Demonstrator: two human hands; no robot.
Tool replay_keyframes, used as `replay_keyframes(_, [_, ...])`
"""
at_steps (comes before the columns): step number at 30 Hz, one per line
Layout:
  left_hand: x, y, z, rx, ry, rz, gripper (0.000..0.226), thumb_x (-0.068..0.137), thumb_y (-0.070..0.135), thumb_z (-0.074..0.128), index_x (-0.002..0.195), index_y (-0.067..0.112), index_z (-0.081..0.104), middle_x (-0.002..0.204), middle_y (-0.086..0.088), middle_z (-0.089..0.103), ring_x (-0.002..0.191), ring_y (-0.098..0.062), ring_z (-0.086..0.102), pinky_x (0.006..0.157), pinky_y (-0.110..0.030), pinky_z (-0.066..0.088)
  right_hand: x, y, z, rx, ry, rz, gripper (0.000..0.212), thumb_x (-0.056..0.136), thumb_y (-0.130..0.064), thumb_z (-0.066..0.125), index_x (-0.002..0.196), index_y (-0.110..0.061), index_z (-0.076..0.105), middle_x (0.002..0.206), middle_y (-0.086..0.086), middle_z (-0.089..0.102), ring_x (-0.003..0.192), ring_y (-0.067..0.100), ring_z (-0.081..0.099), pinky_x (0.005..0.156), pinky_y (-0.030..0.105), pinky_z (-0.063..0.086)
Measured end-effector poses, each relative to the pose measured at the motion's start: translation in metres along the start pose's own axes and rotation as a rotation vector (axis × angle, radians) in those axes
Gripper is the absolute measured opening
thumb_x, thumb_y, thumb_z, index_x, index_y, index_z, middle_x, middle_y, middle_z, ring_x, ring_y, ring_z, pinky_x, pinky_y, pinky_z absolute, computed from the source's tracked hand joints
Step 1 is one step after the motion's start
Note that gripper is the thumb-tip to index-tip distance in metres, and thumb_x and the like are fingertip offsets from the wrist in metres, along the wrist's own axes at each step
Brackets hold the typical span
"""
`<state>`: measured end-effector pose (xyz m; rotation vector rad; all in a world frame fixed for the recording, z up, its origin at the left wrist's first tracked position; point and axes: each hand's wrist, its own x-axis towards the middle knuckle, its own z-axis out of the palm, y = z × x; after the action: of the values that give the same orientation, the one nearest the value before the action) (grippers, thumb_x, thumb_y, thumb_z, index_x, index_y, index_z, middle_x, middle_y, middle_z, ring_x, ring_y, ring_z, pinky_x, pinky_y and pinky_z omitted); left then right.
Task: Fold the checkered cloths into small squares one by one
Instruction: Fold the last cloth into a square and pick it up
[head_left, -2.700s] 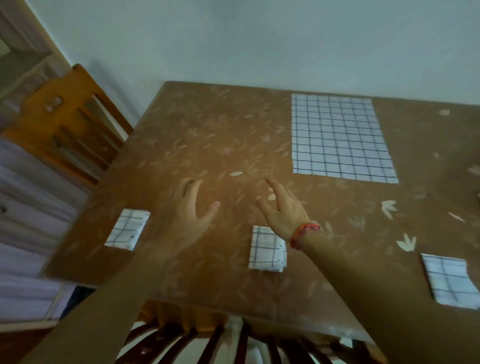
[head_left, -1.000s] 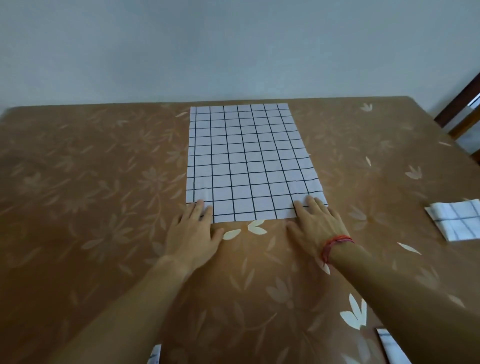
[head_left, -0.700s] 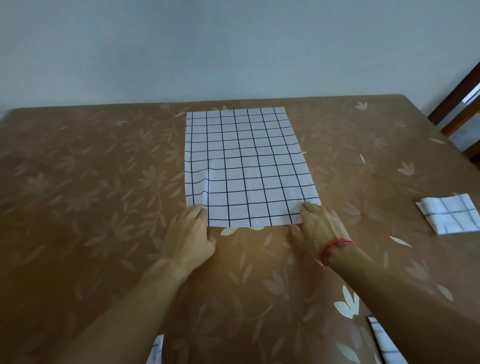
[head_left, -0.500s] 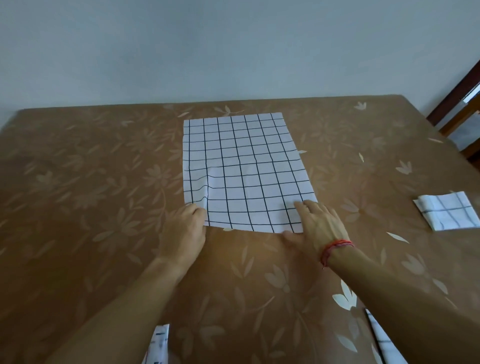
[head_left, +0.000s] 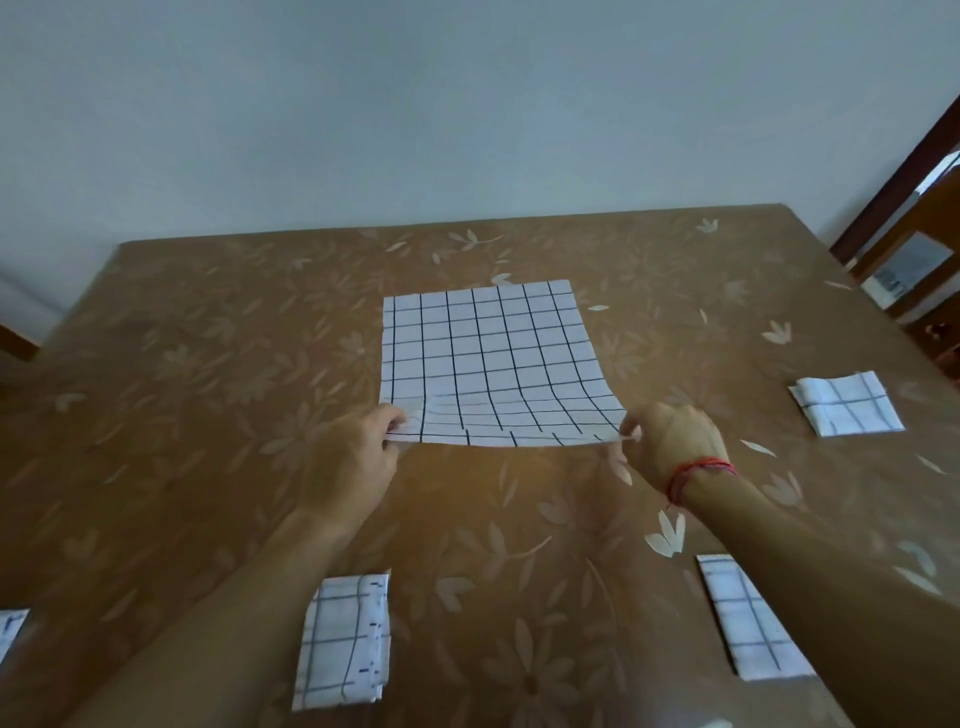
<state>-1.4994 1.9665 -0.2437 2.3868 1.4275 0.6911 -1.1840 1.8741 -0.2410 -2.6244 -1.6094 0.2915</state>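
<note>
**Corners pinched, fold pending**

Left hand (head_left: 358, 457) and right hand (head_left: 670, 441) pinching the near corners of checkered cloth (head_left: 488, 364); edge raised between them, remainder flat on table (head_left: 208, 364) beyond the knuckles. Risk of skewed fold from uneven carry, of dropped corner from loose pinch. Underside grip hidden; folded cloth (head_left: 748, 618) beside right forearm partly covered.

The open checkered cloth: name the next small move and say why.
Probably carry the near edge up and over to the far edge, halving the cloth. The left hand and right hand each pinch a near corner, that edge is lifted off the table, and the far half lies flat and unfolded.
</note>
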Motion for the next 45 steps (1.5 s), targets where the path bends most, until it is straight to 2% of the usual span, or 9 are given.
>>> replay_keyframes(4, [-0.026,0.009,-0.018,-0.027,-0.018,-0.005,0.012,0.081,0.005,0.074,0.087,0.015,0.072,0.080,0.004,0.069,0.070,-0.010,0.060,0.061,-0.009,0.036,-0.021,0.014,-0.029,0.169,0.020,-0.004,0.014,0.078,-0.022,0.065,0.088,-0.025,0.074,0.096,0.002,0.070,0.090,0.024,0.064,0.072,0.027,0.049])
replay_keyframes(11, [-0.068,0.020,-0.034,-0.078,-0.102,-0.067,0.016,0.084,0.012,0.071,0.085,0.027,0.069,0.063,0.017,0.060,0.061,0.001,0.058,0.052,-0.010,0.036,-0.063,0.034,-0.056,0.209,-0.089,-0.012,0.004,0.072,-0.035,0.064,0.072,-0.032,0.062,0.070,-0.003,0.063,0.073,0.022,0.062,0.065,0.031,0.052])
replay_keyframes(18, [-0.074,0.036,-0.043,-0.114,-0.106,-0.031,0.016,0.084,0.002,0.067,0.081,0.017,0.070,0.058,0.015,0.054,0.062,0.001,0.056,0.057,-0.009,0.038,-0.077,0.039,-0.071,0.309,-0.133,0.044,0.002,0.075,-0.020,0.069,0.074,-0.018,0.071,0.069,0.002,0.065,0.065,0.014,0.058,0.048,0.017,0.037])
replay_keyframes(20, [-0.069,0.034,-0.038,-0.145,-0.108,-0.051,0.017,0.083,-0.002,0.065,0.081,0.014,0.070,0.060,0.018,0.054,0.068,0.008,0.055,0.059,-0.006,0.037,-0.072,0.042,-0.068,0.335,-0.154,0.074,0.003,0.074,-0.020,0.072,0.073,-0.022,0.070,0.071,-0.002,0.065,0.066,0.008,0.057,0.049,0.015,0.035])
replay_keyframes(23, [-0.054,0.024,-0.028,-0.148,-0.106,-0.088,0.020,0.083,-0.002,0.063,0.082,0.017,0.070,0.069,0.011,0.062,0.071,-0.004,0.057,0.058,-0.011,0.037,-0.055,0.043,-0.065,0.418,-0.142,0.085,0.013,0.074,-0.018,0.077,0.073,-0.028,0.069,0.076,-0.009,0.067,0.074,0.004,0.061,0.056,0.013,0.038])
replay_keyframes(29, [-0.015,0.003,0.013,-0.112,-0.118,-0.178,0.018,0.089,0.006,0.059,0.086,0.023,0.065,0.069,0.004,0.062,0.064,-0.013,0.057,0.055,-0.025,0.040,-0.002,0.030,-0.022,0.486,-0.055,0.202,0.019,0.074,-0.014,0.062,0.088,-0.025,0.069,0.076,0.002,0.069,0.076,0.021,0.065,0.064,0.025,0.051])
replay_keyframes(35, [0.021,-0.017,0.064,-0.038,-0.099,-0.196,0.013,0.092,0.013,0.056,0.101,0.012,0.066,0.065,0.008,0.051,0.057,-0.008,0.047,0.050,-0.024,0.029,0.035,0.032,0.030,0.440,-0.116,0.315,0.043,0.073,-0.012,0.070,0.114,-0.018,0.056,0.093,0.007,0.061,0.074,0.020,0.051,0.059,0.022,0.040])
replay_keyframes(40, [0.031,-0.038,0.093,-0.036,-0.154,-0.240,0.035,0.087,0.014,0.063,0.122,0.016,0.055,0.106,-0.006,0.065,0.092,-0.025,0.060,0.078,-0.041,0.052,0.047,0.035,0.054,0.404,-0.139,0.355,0.051,0.075,-0.013,0.066,0.123,-0.024,0.052,0.092,0.004,0.056,0.079,0.024,0.049,0.068,0.026,0.041])
replay_keyframes(45, [0.013,-0.023,0.090,0.246,-0.130,-0.044,0.053,0.079,0.021,0.072,0.127,0.009,0.052,0.126,-0.012,0.053,0.114,-0.033,0.051,0.092,-0.049,0.047,0.047,0.033,0.059,0.278,-0.134,0.302,0.062,0.076,-0.029,0.069,0.132,-0.026,0.045,0.117,0.012,0.060,0.103,0.035,0.058,0.076,0.034,0.046])
